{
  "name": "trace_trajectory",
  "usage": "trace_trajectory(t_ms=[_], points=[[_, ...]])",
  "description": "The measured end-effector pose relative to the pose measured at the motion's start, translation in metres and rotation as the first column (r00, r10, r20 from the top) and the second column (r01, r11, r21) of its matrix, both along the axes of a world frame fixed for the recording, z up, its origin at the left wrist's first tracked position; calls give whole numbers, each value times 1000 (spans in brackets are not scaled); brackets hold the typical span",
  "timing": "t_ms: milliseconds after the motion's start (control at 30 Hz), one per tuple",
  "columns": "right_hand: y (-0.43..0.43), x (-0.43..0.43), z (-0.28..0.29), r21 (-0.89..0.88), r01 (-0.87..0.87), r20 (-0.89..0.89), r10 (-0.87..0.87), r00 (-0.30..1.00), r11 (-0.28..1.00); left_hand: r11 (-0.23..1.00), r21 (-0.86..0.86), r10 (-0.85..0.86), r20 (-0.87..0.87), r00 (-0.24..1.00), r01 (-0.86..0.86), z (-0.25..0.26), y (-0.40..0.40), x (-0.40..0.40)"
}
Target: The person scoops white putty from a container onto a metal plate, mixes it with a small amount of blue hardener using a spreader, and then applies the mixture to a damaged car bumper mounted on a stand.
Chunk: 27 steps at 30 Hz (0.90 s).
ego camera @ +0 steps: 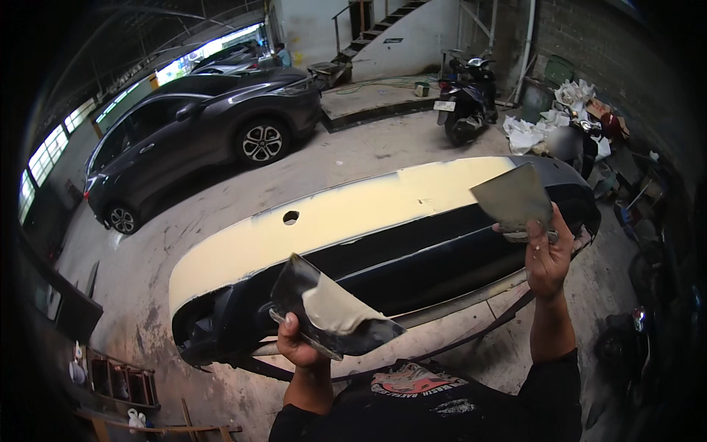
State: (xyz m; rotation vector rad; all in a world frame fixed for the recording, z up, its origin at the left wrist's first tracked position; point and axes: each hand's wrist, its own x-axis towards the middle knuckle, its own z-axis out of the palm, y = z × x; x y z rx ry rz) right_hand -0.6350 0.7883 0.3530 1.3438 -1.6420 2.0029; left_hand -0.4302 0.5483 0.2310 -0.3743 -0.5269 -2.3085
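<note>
In my left hand (301, 345) is a dark, wide putty spreader (290, 282) with a thick lump of cream body filler (334, 306) on its face. My right hand (547, 257) grips a second broad spreader (513, 196) by its lower edge, its grey blade pointing up. Both are held above a car bumper cover (342, 232). Smooth cream-yellow filler coats much of the bumper's far side, which has a round hole near its left part. The side nearer me is black. The bumper rests on a frame, mostly hidden beneath it.
A dark grey car (193, 127) stands beyond the bumper at the left, a motorcycle (469, 99) at the back. Crumpled paper and rubbish (552, 124) lie by the right wall. A small wooden rack (121, 381) is at the lower left. A person (283, 56) stands far off.
</note>
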Motion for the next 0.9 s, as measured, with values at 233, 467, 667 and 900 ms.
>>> trace_trajectory(t_ms=[233,467,667,900], points=[[-15,-89,14,106,-83,340,42,939,991,995,-65,83,139,987,-74,-13,-3,-2],[-39,-190,4,451,9,267,-145,953,892,989,-37,148,190,971,-143,-15,-4,-1],[-61,-205,-2,696,307,-118,-319,940,649,981,-4,189,215,958,-192,-33,-9,-1],[-99,-164,-1,673,451,-394,-232,890,587,986,-30,168,188,968,-165,-26,-6,2]])
